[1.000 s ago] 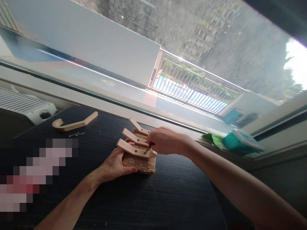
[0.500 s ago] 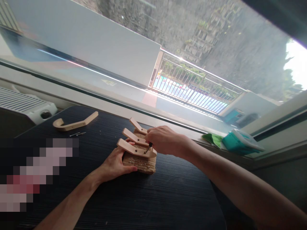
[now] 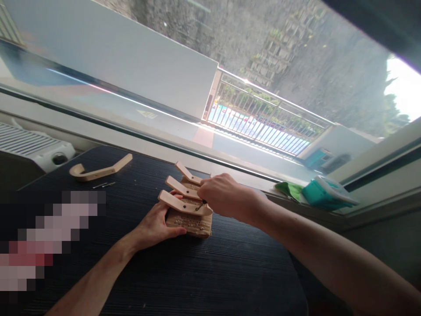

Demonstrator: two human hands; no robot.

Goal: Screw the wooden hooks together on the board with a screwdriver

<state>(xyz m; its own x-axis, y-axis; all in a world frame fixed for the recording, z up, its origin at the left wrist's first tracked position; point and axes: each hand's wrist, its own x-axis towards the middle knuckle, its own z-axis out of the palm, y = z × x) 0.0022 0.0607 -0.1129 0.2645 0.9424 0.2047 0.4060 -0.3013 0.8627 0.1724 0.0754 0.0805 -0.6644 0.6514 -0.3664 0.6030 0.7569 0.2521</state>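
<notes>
My left hand (image 3: 158,223) clasps the left end of a brown, layered block (image 3: 197,230) that looks like corrugated cardboard, thumb along its near side. Several small holes and bits dot its top. Three pale wooden hooks lie across the block, side by side; the nearest wooden hook (image 3: 173,202) has a dark screw or hole midway. Closed around a small screwdriver (image 3: 200,205), my right hand (image 3: 220,193) hides most of its handle. The screwdriver's tip meets the right part of the nearest hook, and the hand covers the right ends of the farther two.
On the dark table (image 3: 230,272), a loose wooden hook (image 3: 98,174) lies at the far left beside thin metal pieces (image 3: 103,185). A white heater (image 3: 36,147) stands left. By the window sill are a green cloth (image 3: 289,190) and a teal container (image 3: 325,193).
My right hand has turned slightly and dipped, now covering more of the screwdriver's handle. My left hand keeps its hold on the block. The whole view has shifted a little.
</notes>
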